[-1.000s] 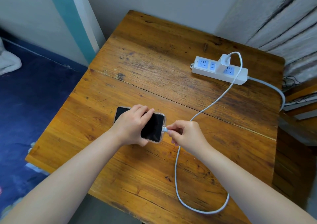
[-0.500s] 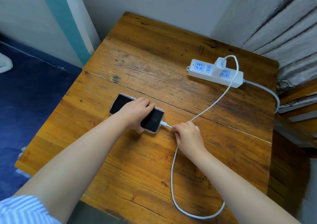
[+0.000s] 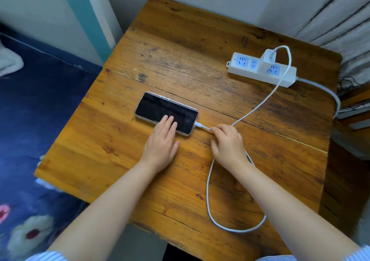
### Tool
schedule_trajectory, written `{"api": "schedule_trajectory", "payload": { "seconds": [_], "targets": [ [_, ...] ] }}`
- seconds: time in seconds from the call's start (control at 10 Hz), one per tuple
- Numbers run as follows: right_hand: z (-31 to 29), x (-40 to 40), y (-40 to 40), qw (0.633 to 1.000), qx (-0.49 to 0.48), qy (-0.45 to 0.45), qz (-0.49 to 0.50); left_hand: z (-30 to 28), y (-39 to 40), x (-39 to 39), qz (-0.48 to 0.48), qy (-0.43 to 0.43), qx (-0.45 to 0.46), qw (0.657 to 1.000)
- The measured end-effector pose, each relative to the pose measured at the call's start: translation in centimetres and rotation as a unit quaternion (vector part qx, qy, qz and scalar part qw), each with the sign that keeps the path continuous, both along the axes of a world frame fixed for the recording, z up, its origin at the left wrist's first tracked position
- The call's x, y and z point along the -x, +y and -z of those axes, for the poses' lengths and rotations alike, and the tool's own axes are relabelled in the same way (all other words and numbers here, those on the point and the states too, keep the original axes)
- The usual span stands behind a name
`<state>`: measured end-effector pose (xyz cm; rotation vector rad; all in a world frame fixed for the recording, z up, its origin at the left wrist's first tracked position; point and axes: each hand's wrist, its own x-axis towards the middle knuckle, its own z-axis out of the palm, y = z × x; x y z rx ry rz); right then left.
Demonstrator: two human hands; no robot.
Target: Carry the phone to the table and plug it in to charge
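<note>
Wooden table [image 3: 180, 40], worn orange-brown planks with dark scuffs, fills most of the view. Blue floral bedding [image 3: 30, 140] lies along its left side; grey curtain folds [image 3: 330, 10] hang past the far right corner.

White power strip [image 3: 260, 69] sits on the far right part of the tabletop, blue socket faces up, its thick grey cord [image 3: 328, 92] running off the right edge. White charger block [image 3: 269, 57] is plugged into the strip.

White charging cable [image 3: 266, 98] arcs up from the block, comes down across the strip, crosses the table toward the near side, passes under the right hand, makes a wide loop near the front edge, and ends at a connector seated in the phone's right end.

Phone [image 3: 166, 111] lies flat near the table's middle, screen dark and facing up, long side roughly left to right.

Left hand [image 3: 160, 146] is flat and relaxed, gripping nothing, fingertips resting on the phone's near edge and screen. Right hand [image 3: 228, 142] rests on the wood just right of the phone, fingers curled down over the cable close to the connector; whether they pinch it cannot be told.
</note>
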<state>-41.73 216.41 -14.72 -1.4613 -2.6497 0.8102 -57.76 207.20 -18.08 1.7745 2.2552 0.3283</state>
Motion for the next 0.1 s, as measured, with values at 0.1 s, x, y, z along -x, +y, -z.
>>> {"api": "schedule_trajectory", "payload": {
  "seconds": [0.1],
  "targets": [
    [-1.73,0.48,0.41,0.994,0.007,0.095,0.051,1.20,-1.42,-0.97,-0.081,-0.029,0.049,0.995]
  ]
}}
